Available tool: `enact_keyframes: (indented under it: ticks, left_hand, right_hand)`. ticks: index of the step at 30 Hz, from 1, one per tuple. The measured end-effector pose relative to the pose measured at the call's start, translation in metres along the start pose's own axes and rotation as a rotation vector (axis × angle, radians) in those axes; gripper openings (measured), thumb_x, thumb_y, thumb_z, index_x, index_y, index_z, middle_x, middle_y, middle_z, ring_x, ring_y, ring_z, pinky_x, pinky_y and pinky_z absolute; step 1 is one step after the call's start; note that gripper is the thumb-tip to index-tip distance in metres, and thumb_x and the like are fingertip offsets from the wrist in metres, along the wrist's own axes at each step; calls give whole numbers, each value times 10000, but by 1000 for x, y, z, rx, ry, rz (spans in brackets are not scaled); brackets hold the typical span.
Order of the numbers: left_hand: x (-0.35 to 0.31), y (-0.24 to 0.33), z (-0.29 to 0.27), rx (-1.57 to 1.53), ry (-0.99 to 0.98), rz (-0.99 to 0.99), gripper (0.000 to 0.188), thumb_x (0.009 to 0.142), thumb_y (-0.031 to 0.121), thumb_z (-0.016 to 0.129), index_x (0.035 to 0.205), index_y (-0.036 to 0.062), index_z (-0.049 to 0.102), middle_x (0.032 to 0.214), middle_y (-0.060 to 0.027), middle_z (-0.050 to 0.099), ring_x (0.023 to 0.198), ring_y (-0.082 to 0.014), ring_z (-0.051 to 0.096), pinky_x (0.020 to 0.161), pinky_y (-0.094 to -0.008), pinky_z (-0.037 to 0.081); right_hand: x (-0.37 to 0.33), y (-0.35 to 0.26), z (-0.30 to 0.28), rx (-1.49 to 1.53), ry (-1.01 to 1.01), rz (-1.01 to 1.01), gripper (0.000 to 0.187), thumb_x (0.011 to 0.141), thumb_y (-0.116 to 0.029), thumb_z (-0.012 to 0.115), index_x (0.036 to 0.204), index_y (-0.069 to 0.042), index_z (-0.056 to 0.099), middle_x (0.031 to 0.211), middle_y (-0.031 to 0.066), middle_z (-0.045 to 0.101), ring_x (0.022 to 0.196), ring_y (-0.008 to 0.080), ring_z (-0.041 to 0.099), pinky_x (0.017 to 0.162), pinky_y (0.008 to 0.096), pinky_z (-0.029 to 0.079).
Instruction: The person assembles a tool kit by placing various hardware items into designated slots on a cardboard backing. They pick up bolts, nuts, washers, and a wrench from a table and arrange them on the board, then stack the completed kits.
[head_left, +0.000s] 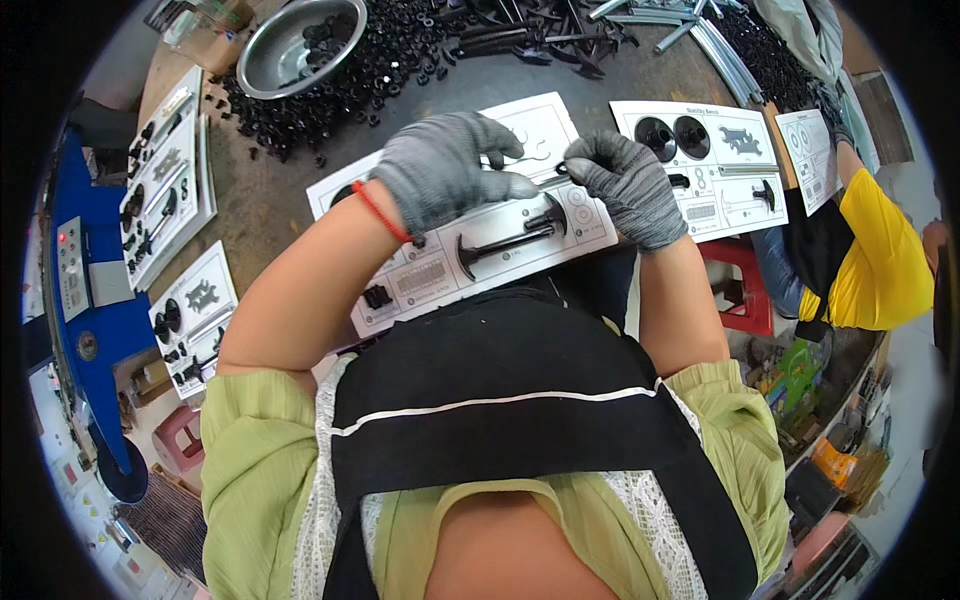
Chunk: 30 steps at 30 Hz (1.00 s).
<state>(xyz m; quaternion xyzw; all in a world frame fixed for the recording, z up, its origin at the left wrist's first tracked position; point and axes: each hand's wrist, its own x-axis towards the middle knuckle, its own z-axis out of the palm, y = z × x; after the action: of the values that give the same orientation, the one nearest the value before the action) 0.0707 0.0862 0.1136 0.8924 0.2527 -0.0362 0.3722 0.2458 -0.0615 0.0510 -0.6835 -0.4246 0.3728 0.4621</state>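
A white printed card (592, 238) lies tilted in front of me, under both hands. On it sits a long black T-handled part (505, 244), with a small black piece (377, 297) near its lower left corner. Above the card is my left hand (445, 170), in a grey knit glove, its thumb and forefinger apart with nothing visible between them. My right hand (630, 185), gloved alike, pinches a small black ring-like part (562, 168) at the card's upper right. Near that part, the end of a silver rod (550, 183) shows; the left hand hides the rest.
A metal bowl (302, 48) stands among loose black nuts (385, 60) at the far left. Black T-shaped parts (540, 35) and silver tubes (720, 55) lie beyond. Filled cards (165, 190) are stacked at left; another card (700, 165) lies right, near a co-worker's yellow garment (885, 250).
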Motion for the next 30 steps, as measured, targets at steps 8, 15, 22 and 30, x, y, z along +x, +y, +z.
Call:
enact_keyframes:
  ticks: [8,15,22,30]
  left_hand:
    - [-48,-71,10,-620,178,-197,391,742,162,784,1067,0,639,939,-72,674,851,-125,618,775,-251,501]
    - [-101,-112,13,-694,439,-290,275,809,141,728,1029,-6,652,945,-58,680,847,-111,613,776,-254,489]
    - [-130,-147,9,-482,525,-471,263,840,142,693,1069,20,649,980,-39,676,889,-102,601,795,-244,474]
    - [-79,-192,-26,-7,484,-585,517,786,389,695,1171,55,610,1096,-145,655,1008,-271,626,885,-345,469]
  right_hand:
    - [-14,75,10,-425,120,143,153,848,-101,633,971,-12,650,836,102,665,766,154,614,735,291,490]
    - [-32,66,6,-449,8,115,130,809,-24,642,939,-20,652,821,94,637,749,187,619,725,292,502]
    - [-26,76,11,-551,88,-36,187,809,-43,652,996,-35,664,879,108,592,795,219,605,721,311,497]
    - [10,39,14,-439,129,-103,244,823,-11,639,1064,-47,630,933,28,620,804,94,538,720,236,459]
